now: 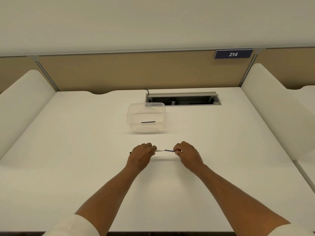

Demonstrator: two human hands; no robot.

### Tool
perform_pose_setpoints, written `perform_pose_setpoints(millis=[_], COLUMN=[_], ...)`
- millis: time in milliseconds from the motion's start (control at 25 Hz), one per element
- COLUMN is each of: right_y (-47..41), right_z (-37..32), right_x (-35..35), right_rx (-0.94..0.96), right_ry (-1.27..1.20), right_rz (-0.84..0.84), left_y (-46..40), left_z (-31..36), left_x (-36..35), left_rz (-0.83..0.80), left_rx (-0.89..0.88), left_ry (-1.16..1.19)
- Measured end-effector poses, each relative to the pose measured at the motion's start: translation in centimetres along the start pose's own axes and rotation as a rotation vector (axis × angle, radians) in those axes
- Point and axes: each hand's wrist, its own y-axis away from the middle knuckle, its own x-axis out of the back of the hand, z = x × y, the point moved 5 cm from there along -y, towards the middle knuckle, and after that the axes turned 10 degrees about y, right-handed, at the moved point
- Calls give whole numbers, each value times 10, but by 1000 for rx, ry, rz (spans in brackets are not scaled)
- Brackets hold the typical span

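A slim white pen (161,150) with printed lettering and a dark blue section at its right is held level just above the white desk (85,150). My left hand (142,153) grips its left part, and a dark tip sticks out to the left of the fist. My right hand (185,153) pinches the blue end. Behind them stands a clear plastic container (134,116) with a thin black stick (148,122) lying inside it.
An open cable hatch (183,99) is set into the desk at the back, with a black cable beside it. White side dividers (22,103) flank the desk, and a tan partition carries a blue sign reading 214 (233,54).
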Motion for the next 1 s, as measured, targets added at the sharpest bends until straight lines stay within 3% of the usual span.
perform_pose_setpoints(millis=[680, 1000], right_y=[-15, -30], right_z=[-45, -59], right_x=[8, -1], right_rx=[110, 131], right_ry=[-141, -147], right_rz=[154, 123], left_y=[11, 15], left_z=[-21, -37], left_x=[10, 14], left_rz=[27, 60], left_rx=[76, 144], left_ry=[26, 60])
